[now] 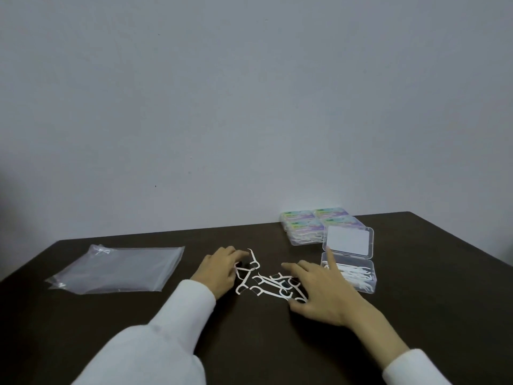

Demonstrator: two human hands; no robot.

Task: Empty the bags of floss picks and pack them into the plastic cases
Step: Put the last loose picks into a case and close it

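On the dark brown table (277, 343) a loose pile of white plastic floss picks (270, 286) lies at centre, between both hands. The left hand (220, 270) has fingers curled, pinching a few picks at the pile's 10 o'clock; the right hand (319, 290) is spread wide and flat at 3 o'clock. The open clear plastic case (348, 269) w/ picks inside is at 3 o'clock beyond the right hand, closed cases (311, 227) at 1 o'clock, flat clear plastic bags (116, 269) at 9 o'clock.

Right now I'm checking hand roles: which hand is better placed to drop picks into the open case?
Right hand: it lies between the loose floss picks and the open case; the left hand is farther.
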